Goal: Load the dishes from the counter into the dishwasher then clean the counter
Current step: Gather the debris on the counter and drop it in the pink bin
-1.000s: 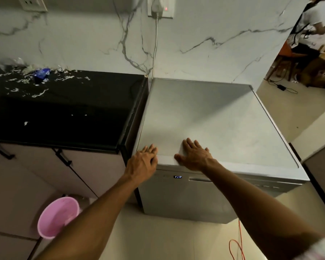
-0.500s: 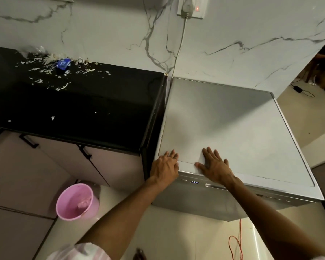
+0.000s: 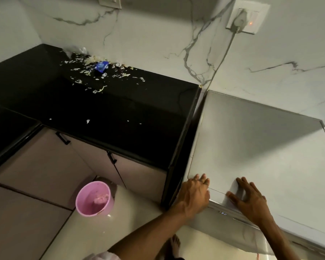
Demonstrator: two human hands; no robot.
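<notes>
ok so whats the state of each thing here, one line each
dishwasher: door shut, display lit
left hand: fingers straight, resting on the dishwasher's front left corner
right hand: fingers spread, flat on the dishwasher top
counter: dirty, no dishes on it
scraps: scattered on the counter near the wall
blue wrapper: lying among the scraps
pink bin: upright on the floor, some waste inside
plug: in the wall socket, red light on

Viewpoint: head-worn, looking steeply down, close over the dishwasher [image 3: 261,156] front edge at 4 o'clock.
Facing: counter [image 3: 101,113] at 10 o'clock.
</notes>
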